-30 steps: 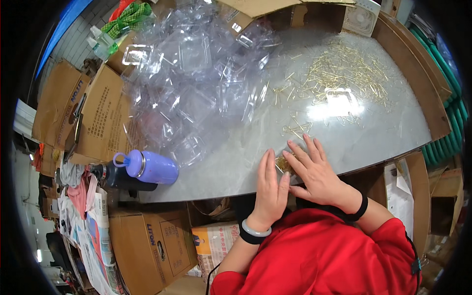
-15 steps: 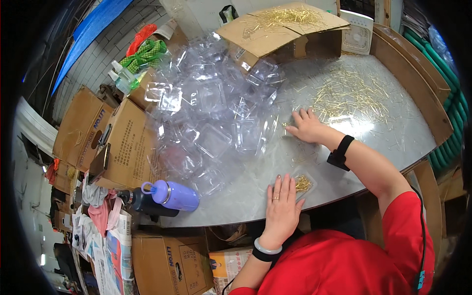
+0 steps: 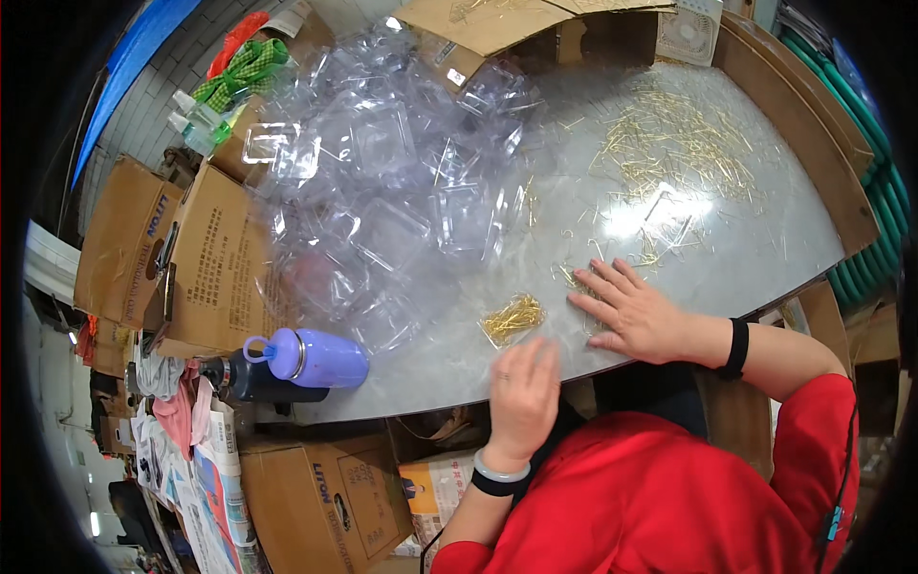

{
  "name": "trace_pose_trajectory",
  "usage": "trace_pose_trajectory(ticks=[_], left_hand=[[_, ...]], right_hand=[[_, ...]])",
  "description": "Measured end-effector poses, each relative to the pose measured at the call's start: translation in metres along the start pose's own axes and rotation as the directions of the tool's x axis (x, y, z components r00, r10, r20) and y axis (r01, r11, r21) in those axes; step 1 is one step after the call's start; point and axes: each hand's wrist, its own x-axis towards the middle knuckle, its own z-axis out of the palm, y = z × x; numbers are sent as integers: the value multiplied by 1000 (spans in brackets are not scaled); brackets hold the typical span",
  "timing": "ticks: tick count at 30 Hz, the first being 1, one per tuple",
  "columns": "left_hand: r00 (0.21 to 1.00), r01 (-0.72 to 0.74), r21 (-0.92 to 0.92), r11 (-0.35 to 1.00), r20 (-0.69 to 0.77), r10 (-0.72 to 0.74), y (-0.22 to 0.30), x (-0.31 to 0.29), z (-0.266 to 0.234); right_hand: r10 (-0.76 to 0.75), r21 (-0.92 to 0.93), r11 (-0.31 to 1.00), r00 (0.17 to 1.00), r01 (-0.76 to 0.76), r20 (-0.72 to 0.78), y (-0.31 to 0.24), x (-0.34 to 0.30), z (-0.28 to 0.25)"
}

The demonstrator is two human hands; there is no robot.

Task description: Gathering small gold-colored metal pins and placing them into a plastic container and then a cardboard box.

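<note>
A small heap of thin gold-coloured metal pins [image 3: 516, 315] lies on the table, with what looks like the edge of a clear plastic piece under it. Just on the near side of this heap is my left hand [image 3: 524, 397], its fingers pointing away from me and smeared by motion. My right hand [image 3: 633, 311] rests palm down on the table to the right of the heap, fingers spread. A few more gold pins [image 3: 574, 279] lie at its fingertips, partly covered. Farther back, many loose gold pins [image 3: 674, 143] are scattered over the tabletop.
Clear plastic packages [image 3: 382, 210] pile up at the left of the grey table [image 3: 459, 359]. A purple bottle [image 3: 330, 359] lies at the near left edge beside a dark bottle [image 3: 258, 378]. Cardboard boxes [image 3: 225, 268] stand left; a cardboard strip [image 3: 803, 124] borders the right.
My right hand has come nearer to me from the middle of the table. The small heap, formerly right of my left hand, now lies ahead of it. The whole view has shifted slightly.
</note>
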Motion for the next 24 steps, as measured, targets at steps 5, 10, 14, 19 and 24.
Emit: trace_pose_trajectory(ticks=[5,10,14,19,24], left_hand=[[998,-10,-140,990,61,19,9,7,17],[997,10,-74,997,80,-4,7,21,25],[997,-25,-66,998,68,29,7,29,29],[997,28,-74,997,73,-22,1,30,38],[997,35,-132,991,66,-27,3,33,42]], right_hand=[[108,53,993,988,-103,-110,19,-5,-2],[-68,137,987,995,78,-76,16,-5,-6],[-137,218,963,985,156,-101,15,13,-19],[-74,7,997,997,75,-12,66,101,-33],[-79,-133,988,995,71,-55,93,141,-6]])
